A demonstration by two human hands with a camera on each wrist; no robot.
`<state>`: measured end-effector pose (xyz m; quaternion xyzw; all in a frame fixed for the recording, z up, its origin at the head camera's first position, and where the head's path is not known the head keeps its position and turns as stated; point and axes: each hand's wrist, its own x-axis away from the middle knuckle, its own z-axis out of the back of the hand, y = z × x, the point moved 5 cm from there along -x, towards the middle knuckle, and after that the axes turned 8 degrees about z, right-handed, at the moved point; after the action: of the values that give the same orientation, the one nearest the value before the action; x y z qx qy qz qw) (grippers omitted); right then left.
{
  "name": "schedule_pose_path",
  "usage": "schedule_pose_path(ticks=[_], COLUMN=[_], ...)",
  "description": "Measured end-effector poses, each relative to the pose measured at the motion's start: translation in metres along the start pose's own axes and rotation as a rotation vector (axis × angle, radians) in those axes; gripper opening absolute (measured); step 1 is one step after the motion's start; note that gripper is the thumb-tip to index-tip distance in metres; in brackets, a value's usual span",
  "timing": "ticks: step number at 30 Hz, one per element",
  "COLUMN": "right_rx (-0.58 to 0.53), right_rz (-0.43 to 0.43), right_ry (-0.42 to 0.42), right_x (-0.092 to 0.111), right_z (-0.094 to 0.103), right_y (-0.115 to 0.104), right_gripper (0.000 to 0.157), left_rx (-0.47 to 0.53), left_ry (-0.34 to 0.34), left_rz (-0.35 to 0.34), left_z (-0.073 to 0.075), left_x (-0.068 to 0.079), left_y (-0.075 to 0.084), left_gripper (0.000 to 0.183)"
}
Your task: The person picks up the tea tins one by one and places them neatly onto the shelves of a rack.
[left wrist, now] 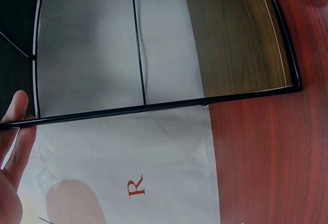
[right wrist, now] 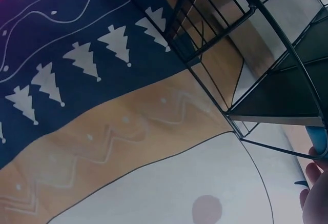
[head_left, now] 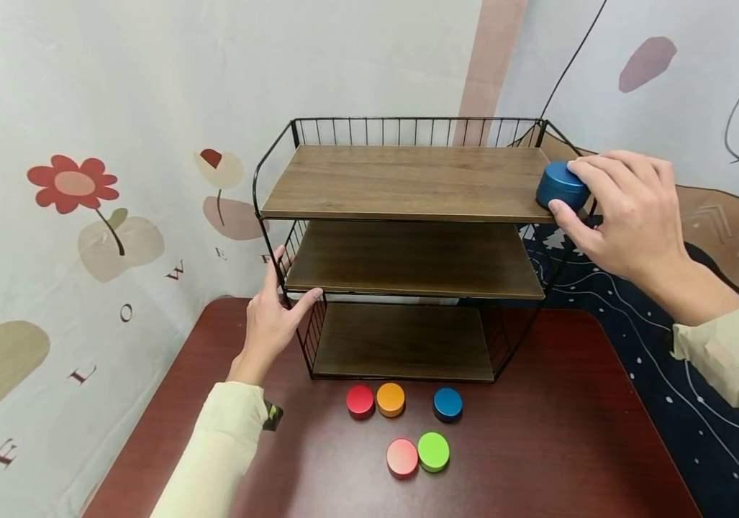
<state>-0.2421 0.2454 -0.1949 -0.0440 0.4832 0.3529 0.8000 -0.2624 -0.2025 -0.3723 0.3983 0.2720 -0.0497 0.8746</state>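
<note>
A three-tier shelf with wooden boards and a black wire frame stands on the table; its top board (head_left: 408,180) is the widest. My right hand (head_left: 631,208) grips a blue round tin (head_left: 562,185) at the right end of that board, thumb in front and fingers over its far side. In the right wrist view only the fingers (right wrist: 313,172) and a sliver of the blue tin (right wrist: 319,138) show at the right edge. My left hand (head_left: 272,316) holds the shelf's left side frame near the middle board (head_left: 414,259), thumb at the board's front corner.
On the dark red table (head_left: 537,432), before the shelf, lie a red tin (head_left: 360,401), an orange tin (head_left: 391,399), another blue tin (head_left: 448,404), a pink tin (head_left: 402,457) and a green tin (head_left: 433,452). A patterned curtain (head_left: 116,72) hangs behind.
</note>
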Motion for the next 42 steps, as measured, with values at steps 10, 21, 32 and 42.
schedule_pose_path(ticks=[10,21,32,42], right_rx=[-0.011,-0.04,-0.049,-0.079], right_rz=[-0.02,-0.096,-0.145,-0.149], right_ry=[0.005,0.066,0.295,0.344], right_x=[-0.001,0.007,0.031,0.055], right_z=[0.0,0.007,0.02,0.02], right_y=[0.0,-0.003,-0.018,-0.041], right_gripper=[0.06,0.071,0.066,0.067], left_rx=[0.002,0.006,0.0,-0.001], left_ry=[0.0,-0.009,-0.011,-0.017], left_rz=[0.005,0.021,0.026,0.023], left_z=[0.002,0.001,0.002,-0.001], left_x=[0.0,0.001,0.0,-0.001], left_y=[0.0,0.0,0.001,0.001], left_gripper=[0.089,0.088,0.088,0.088])
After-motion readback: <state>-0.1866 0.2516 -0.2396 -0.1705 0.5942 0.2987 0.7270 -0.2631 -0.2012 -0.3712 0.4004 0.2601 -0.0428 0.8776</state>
